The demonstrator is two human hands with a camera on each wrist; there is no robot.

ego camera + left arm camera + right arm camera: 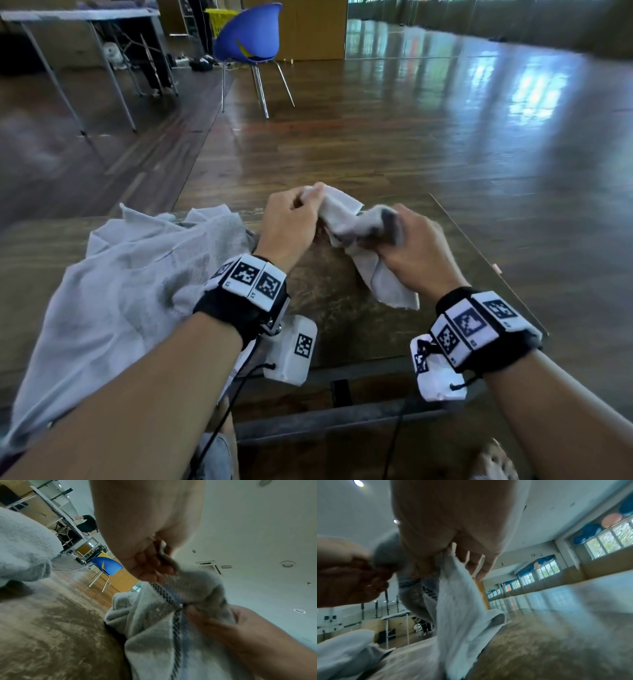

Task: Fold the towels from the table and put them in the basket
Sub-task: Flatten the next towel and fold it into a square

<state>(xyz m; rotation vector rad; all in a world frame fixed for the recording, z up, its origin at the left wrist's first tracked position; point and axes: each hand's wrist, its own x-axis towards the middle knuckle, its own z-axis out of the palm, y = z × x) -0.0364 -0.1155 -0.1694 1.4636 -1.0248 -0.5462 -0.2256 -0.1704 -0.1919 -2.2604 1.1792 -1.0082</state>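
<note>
A small pale grey towel with a dark striped band hangs bunched between both hands above the brown table. My left hand pinches its upper end with curled fingers. My right hand grips the other end, and the loose tail droops to the tabletop. A larger crumpled grey towel lies on the table's left side. No basket for the towels shows near the table.
A blue chair stands on the wooden floor beyond the table, with a yellow basket far behind it. A folding table with a person at it stands at the back left. The table's right edge is close to my right hand.
</note>
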